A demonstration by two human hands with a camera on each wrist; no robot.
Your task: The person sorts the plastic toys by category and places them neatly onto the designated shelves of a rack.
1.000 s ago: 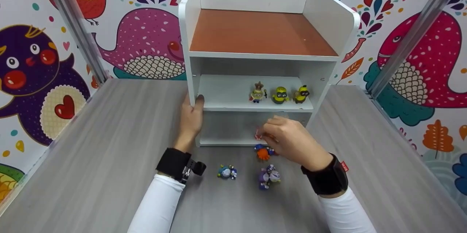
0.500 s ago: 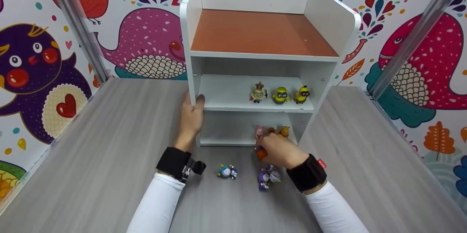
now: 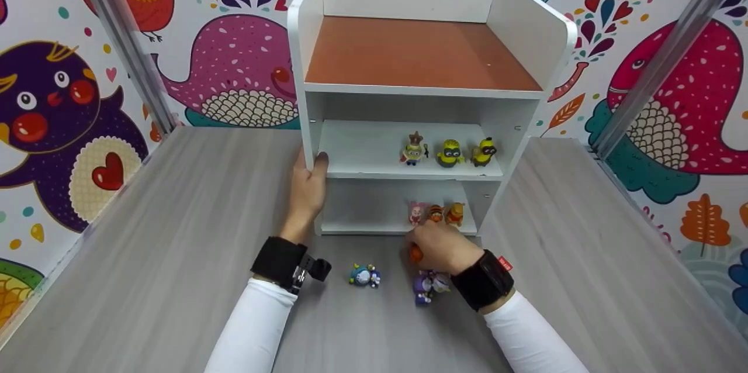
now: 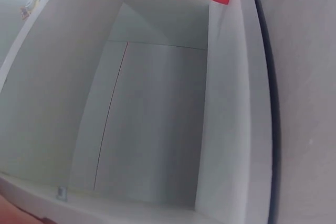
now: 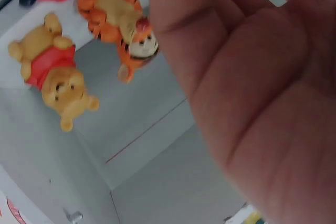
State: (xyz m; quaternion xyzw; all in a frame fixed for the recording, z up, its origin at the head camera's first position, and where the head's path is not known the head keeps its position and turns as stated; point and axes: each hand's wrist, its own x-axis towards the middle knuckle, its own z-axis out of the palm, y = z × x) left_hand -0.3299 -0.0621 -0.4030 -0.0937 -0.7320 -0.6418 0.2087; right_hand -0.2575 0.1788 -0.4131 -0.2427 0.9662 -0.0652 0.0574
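Observation:
My left hand [image 3: 307, 194] grips the left side panel of a white shelf unit [image 3: 403, 90], thumb against its front edge. Curled low before the bottom shelf, my right hand [image 3: 447, 248] pinches an orange-and-blue toy figurine [image 3: 416, 254], mostly hidden by the fingers. On the bottom shelf, just behind that hand, stand a Piglet figurine [image 3: 416, 213], a Tigger figurine [image 3: 435, 213] and a Winnie the Pooh figurine [image 3: 454, 214]. A purple figurine [image 3: 429, 286] lies on the floor under the right wrist. Farther left lies a blue-and-white figurine [image 3: 365, 275].
Three yellow Minion figurines stand on the middle shelf, among them a crowned Minion [image 3: 413, 148]. The unit's top is a brown board [image 3: 409, 51] with raised sides. Wood-look flooring [image 3: 193, 244] surrounds it, and a cartoon-patterned wall [image 3: 234, 63] rises behind.
My right hand has left Piglet on the bottom shelf and come down to the orange-and-blue figurine, pulling slightly toward me. The left hand stays on the shelf unit.

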